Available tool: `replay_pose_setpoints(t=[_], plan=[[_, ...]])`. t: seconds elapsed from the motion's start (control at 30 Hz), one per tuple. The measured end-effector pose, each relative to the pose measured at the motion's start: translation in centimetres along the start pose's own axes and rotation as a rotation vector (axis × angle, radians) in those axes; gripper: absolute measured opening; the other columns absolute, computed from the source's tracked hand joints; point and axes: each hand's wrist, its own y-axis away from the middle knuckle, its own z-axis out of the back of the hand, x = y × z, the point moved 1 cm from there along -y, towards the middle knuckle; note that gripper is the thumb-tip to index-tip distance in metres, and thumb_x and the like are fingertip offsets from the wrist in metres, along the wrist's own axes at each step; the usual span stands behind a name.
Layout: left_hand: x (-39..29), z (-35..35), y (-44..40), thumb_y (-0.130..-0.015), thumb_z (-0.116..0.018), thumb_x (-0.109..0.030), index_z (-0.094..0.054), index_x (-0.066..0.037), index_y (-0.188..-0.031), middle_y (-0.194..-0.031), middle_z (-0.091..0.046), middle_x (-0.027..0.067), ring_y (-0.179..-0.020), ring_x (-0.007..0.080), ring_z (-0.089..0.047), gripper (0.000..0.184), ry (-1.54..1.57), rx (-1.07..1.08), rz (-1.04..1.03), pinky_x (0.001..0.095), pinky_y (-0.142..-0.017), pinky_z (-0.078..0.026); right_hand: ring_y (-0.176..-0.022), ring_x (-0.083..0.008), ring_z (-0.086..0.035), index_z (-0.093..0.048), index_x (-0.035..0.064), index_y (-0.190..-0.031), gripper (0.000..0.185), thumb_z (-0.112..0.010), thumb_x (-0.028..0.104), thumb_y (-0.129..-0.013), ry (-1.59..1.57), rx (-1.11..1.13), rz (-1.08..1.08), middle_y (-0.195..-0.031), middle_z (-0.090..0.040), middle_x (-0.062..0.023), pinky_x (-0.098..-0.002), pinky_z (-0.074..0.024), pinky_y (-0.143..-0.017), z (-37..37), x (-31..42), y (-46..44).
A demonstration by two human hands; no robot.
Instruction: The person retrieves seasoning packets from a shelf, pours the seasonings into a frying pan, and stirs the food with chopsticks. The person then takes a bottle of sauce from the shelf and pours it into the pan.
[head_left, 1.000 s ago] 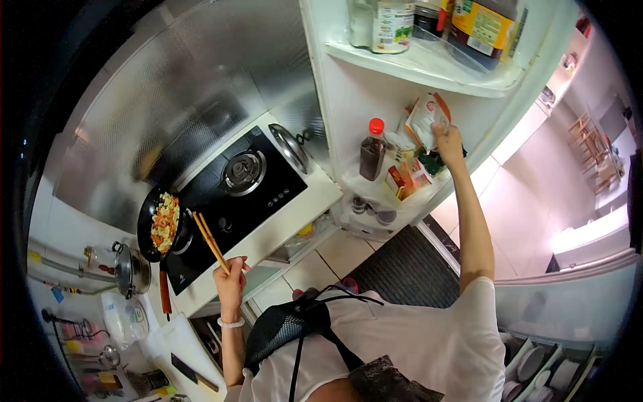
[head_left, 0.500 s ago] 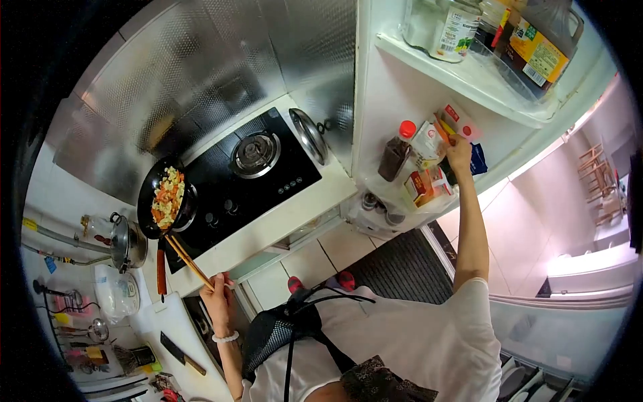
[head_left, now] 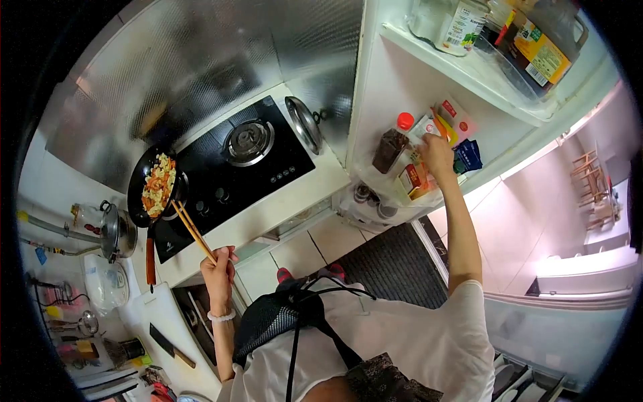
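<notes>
My left hand [head_left: 218,273] is closed around a pair of wooden chopsticks [head_left: 194,233], whose far ends point toward the wok. The black wok [head_left: 137,194] stands at the left end of the stove and holds diced orange and pale yellow food [head_left: 159,184]. Its wooden handle [head_left: 150,261] points toward me. Over on the lower corner shelf, my right hand [head_left: 437,155] reaches among seasoning packets with its fingers curled at a white packet [head_left: 423,127]. What the fingertips grip is hidden. Beside it are a red-capped bottle [head_left: 390,151], an orange-red packet [head_left: 412,179] and a dark blue packet [head_left: 467,157].
The black gas stove [head_left: 234,171] has a burner [head_left: 248,142] and a lid [head_left: 304,126] behind its right end. A knife [head_left: 171,345] lies on the white cutting board [head_left: 151,311]. A pot [head_left: 119,231] stands left. The upper shelf [head_left: 462,77] holds a jar and large bottle.
My right hand has shifted left along the packets, uncovering more of the dark blue one. My left hand still holds the chopsticks. The whole view has shifted slightly.
</notes>
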Motion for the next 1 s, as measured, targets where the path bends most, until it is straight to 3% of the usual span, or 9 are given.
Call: replay_pose_setpoints(t=[0.17,0.47,0.53,0.6,0.7,0.8,0.83,0.9,1.0], plan=[[-0.5,0.4,0.5,-0.091,-0.056,-0.027,-0.064,0.003,-0.087,-0.064,-0.060,0.0020,-0.037,0.0036,-0.034,0.031,-0.015,-0.024,-0.014,0.0215,-0.035,-0.023,-0.064,-0.0317,-0.061,-0.065,0.0014,-0.071,0.014,-0.064,0.015,-0.074,-0.307,-0.153,-0.072,-0.064,-0.061,-0.0171,-0.0366,-0.0469,-0.063,-2.6,-3.6,-3.5],[-0.4,1.9,1.6,-0.092,-0.055,-0.030,-0.064,0.003,-0.089,-0.063,-0.059,0.0016,-0.037,0.0035,-0.035,0.034,-0.054,-0.098,0.039,0.0214,-0.036,-0.023,-0.087,-0.0378,-0.061,-0.064,0.0051,-0.097,0.032,-0.063,0.031,-0.080,0.167,-0.125,-0.385,-0.095,-0.063,-0.0184,-0.0456,-0.0516,-0.072,0.3,-3.0,-3.2],[-1.6,1.2,1.4,-0.094,-0.052,-0.025,-0.064,0.004,-0.091,-0.067,-0.060,0.0036,-0.037,0.0035,-0.034,0.031,-0.007,-0.068,0.014,0.0193,-0.035,-0.023,-0.082,-0.0355,-0.062,-0.064,0.0058,-0.097,0.028,-0.060,0.029,-0.081,0.107,-0.392,-0.158,-0.093,-0.063,-0.0184,-0.0432,-0.0505,-0.068,2.2,-2.9,-2.2],[-2.3,1.3,1.1,-0.096,-0.047,-0.029,-0.062,0.004,-0.099,-0.070,-0.060,0.0048,-0.038,0.0042,-0.035,0.037,0.018,-0.037,0.017,0.0189,-0.036,-0.024,-0.077,-0.0344,-0.063,-0.064,0.0030,-0.098,0.022,-0.059,0.018,-0.084,-0.175,-0.499,-0.210,-0.089,-0.065,-0.0190,-0.0385,-0.0498,-0.069,4.7,-1.3,-1.1],[-4.2,1.5,0.6,-0.098,-0.041,-0.032,-0.057,0.005,-0.109,-0.074,-0.060,0.0073,-0.039,0.0056,-0.036,0.042,0.155,0.057,0.031,0.0184,-0.037,-0.025,-0.068,-0.0122,-0.059,-0.064,-0.0026,-0.100,0.020,-0.060,0.013,-0.088,-0.440,-0.646,0.087,-0.083,-0.067,-0.0096,-0.0260,-0.0481,-0.063,8.3,6.5,2.8],[-5.3,2.2,-1.2,-0.098,-0.037,-0.034,-0.054,0.006,-0.114,-0.079,-0.062,0.0102,-0.040,0.0096,-0.042,0.046,0.324,0.212,0.045,0.0215,-0.038,-0.034,-0.057,-0.0169,-0.056,-0.064,0.0004,-0.102,0.021,-0.063,0.006,-0.081,-0.249,-0.372,0.359,-0.073,-0.064,-0.0097,-0.0276,-0.0454,-0.057,7.7,14.9,7.2],[-5.7,2.6,-2.0,-0.099,-0.035,-0.035,-0.054,0.006,-0.115,-0.081,-0.063,0.0112,-0.042,0.0114,-0.046,0.048,0.388,0.271,0.060,0.0232,-0.040,-0.038,-0.073,-0.0263,-0.063,-0.061,0.0029,-0.105,0.026,-0.063,0.008,-0.079,-0.415,-0.229,0.432,-0.084,-0.066,-0.0133,-0.0360,-0.0499,-0.061,6.3,17.7,8.7],[-7.0,2.6,-3.8,-0.098,-0.035,-0.036,-0.052,0.006,-0.116,-0.094,-0.065,0.0156,-0.061,0.0163,-0.061,0.049,0.467,0.342,0.093,0.0263,-0.055,-0.051,-0.083,-0.0215,-0.064,-0.058,0.0063,-0.111,0.035,-0.066,0.011,-0.078,-0.287,-0.299,0.830,-0.113,-0.060,-0.0112,-0.0332,-0.0518,-0.064,4.1,24.0,10.9],[-8.3,2.7,-6.0,-0.098,-0.035,-0.035,-0.050,0.005,-0.120,-0.114,-0.059,0.0172,-0.098,0.0210,-0.059,0.048,0.539,0.458,0.092,0.0325,-0.081,-0.051,-0.088,-0.0239,-0.062,-0.055,0.0108,-0.114,0.041,-0.066,0.009,-0.075,-0.455,-0.163,1.085,-0.121,-0.053,-0.0167,-0.0330,-0.0539,-0.068,2.5,33.0,13.2]])
